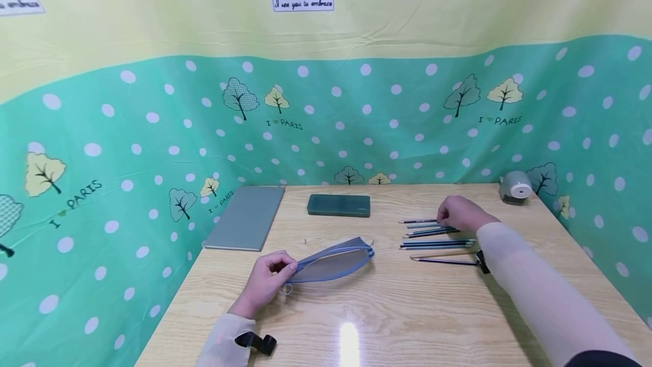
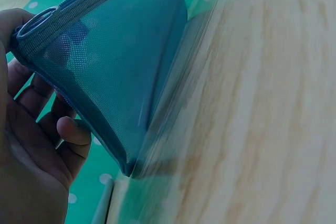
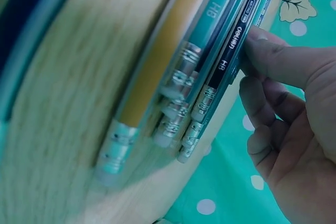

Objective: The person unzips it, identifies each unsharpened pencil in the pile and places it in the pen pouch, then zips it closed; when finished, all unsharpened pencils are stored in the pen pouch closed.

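Note:
At the front left, my left hand (image 1: 267,279) pinches the zip end of a blue mesh pencil pouch (image 1: 326,268). The pouch gapes along its zipper, and a ring pull hangs near the thumb. The left wrist view shows the see-through mesh (image 2: 121,51) close up, with the lower fingers loosely curled. Over on the right, my right hand (image 1: 463,214) reaches down to a row of pencils (image 1: 435,243). Its thumb and index finger pinch a pencil at the row's far side, beside a dark HB pencil (image 3: 231,51); the fingertips are partly hidden.
A dark green case (image 1: 338,206) lies at the back middle. The grey notebook (image 1: 247,218) is at the back left. A grey and white pencil sharpener (image 1: 515,187) stands in the back right corner. Patterned cloth (image 1: 326,123) hangs behind the table.

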Demonstrator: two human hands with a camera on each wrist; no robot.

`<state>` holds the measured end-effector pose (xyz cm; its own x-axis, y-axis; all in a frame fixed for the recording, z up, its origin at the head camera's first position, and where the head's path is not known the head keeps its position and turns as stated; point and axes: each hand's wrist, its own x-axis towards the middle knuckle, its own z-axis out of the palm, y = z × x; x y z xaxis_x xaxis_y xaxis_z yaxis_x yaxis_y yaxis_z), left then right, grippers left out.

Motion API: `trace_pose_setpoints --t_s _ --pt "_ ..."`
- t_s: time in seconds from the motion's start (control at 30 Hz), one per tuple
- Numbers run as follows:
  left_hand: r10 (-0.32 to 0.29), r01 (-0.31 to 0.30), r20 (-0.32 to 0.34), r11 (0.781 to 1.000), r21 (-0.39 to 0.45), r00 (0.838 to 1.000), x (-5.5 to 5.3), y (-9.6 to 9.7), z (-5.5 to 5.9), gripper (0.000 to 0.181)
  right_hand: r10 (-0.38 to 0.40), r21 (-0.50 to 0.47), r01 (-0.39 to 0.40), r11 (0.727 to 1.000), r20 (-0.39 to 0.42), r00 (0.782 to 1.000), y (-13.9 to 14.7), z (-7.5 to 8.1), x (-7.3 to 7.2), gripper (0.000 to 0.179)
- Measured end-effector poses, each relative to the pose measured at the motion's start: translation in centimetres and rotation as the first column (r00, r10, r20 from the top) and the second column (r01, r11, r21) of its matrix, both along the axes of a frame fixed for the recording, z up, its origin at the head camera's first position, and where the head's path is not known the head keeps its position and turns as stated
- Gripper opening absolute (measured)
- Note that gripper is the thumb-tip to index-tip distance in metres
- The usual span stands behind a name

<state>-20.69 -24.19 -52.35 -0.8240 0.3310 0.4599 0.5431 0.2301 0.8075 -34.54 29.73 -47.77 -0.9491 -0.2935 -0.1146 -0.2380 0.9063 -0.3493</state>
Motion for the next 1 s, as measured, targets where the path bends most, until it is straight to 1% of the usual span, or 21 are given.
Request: trace_pose_setpoints --t_s 0.2,0.47,0.63,0.8,1.0 --pt "0.019 -0.019 0.032 1.0 -0.006 0.999 0.2 0.1 0.2 0.013 -0.005 0.003 0.005 1.0 0.0 1.0 0.0 -0.3 0.0 0.015" --pt "0.014 -0.014 0.019 1.0 -0.002 1.0 0.2 0.1 0.1 0.013 0.028 0.012 -0.027 1.0 -0.048 0.998 -0.1 -0.3 0.4 0.018" --pt "0.014 -0.014 0.02 1.0 -0.003 1.0 0.1 0.2 0.3 0.012 0.02 0.045 -0.016 0.999 -0.082 0.996 -0.2 -0.2 0.6 0.019" --pt "0.013 -0.013 0.027 1.0 -0.007 1.0 0.1 0.3 0.6 0.012 0.023 0.05 -0.017 0.999 -0.123 0.992 -0.4 0.2 1.0 0.02" --pt "0.008 -0.008 0.01 1.0 -0.006 1.0 0.2 0.1 0.4 0.012 0.019 0.01 -0.017 1.0 -0.168 0.986 -1.3 1.2 2.0 0.017"
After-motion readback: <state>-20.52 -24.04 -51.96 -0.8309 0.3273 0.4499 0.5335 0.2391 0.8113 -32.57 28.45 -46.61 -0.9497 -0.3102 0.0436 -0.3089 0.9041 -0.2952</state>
